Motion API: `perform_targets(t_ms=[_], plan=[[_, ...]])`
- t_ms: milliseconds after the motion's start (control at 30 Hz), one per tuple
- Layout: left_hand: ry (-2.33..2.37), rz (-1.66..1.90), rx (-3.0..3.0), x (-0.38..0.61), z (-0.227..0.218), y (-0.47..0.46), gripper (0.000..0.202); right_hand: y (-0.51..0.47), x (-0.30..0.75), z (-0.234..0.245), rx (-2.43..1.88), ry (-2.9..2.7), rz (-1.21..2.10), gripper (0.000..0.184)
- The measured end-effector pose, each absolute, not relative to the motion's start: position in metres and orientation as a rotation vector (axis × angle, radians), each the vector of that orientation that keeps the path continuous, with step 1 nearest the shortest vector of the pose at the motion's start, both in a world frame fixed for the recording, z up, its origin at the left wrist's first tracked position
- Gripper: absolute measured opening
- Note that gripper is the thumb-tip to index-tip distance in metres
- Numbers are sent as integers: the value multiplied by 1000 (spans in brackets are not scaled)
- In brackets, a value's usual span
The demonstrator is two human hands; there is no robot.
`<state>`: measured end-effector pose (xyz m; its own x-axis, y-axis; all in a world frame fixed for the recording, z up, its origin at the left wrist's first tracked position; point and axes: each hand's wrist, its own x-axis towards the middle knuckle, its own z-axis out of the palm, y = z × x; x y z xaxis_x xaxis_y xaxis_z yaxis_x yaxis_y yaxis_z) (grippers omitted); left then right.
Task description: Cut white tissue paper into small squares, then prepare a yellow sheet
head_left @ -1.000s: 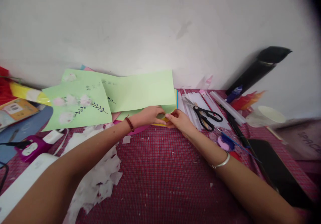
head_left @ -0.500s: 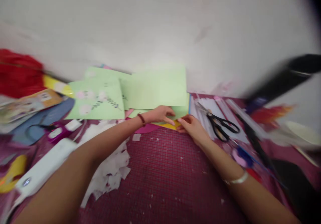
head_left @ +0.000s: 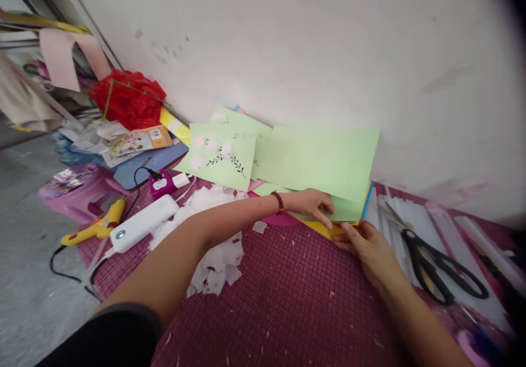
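Observation:
A stack of coloured paper leans at the foot of the wall, with a plain light green sheet [head_left: 320, 161] in front and the edge of a yellow sheet [head_left: 316, 227] showing low down. Over the stack's lower part lies my left hand [head_left: 312, 202], thumb and fingers apart, with nothing visible in its grasp. Beside it, my right hand [head_left: 367, 246] pinches the yellow paper's edge at the lower right corner, thumb on top and fingers beneath. To the left, a green card [head_left: 224, 159] bears pale pink flowers and dark leaf sprigs.
Black-handled scissors [head_left: 431, 257] lie at the right on clear plastic strips. White paper scraps [head_left: 217, 263] spread under my left forearm. Further left are a white power strip [head_left: 143, 224], a purple adapter [head_left: 161, 184], a yellow glue gun [head_left: 96, 227] and a red plastic bag [head_left: 131, 101].
The view has swung left, bringing a pink stool and the floor into sight. Both hands stay at the lower edge of the paper stack, the right still pinching the yellow paper.

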<state>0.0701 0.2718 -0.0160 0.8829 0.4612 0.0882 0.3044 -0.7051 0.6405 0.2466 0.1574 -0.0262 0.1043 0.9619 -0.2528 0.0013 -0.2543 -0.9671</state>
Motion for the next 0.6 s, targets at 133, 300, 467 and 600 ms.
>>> perform_targets(t_ms=[133, 300, 467, 600], plan=[[583, 314, 2369, 69, -15, 272, 27, 158, 246, -26, -1433, -1010, 1319, 11], [628, 325, 2314, 67, -15, 270, 31, 155, 245, -24, -1382, -973, 1338, 10], [660, 295, 2322, 65, -14, 270, 35, 156, 242, -20, -1344, -921, 1376, 11], [639, 312, 2309, 64, -13, 270, 35, 158, 243, -23, -1322, -914, 1394, 10]])
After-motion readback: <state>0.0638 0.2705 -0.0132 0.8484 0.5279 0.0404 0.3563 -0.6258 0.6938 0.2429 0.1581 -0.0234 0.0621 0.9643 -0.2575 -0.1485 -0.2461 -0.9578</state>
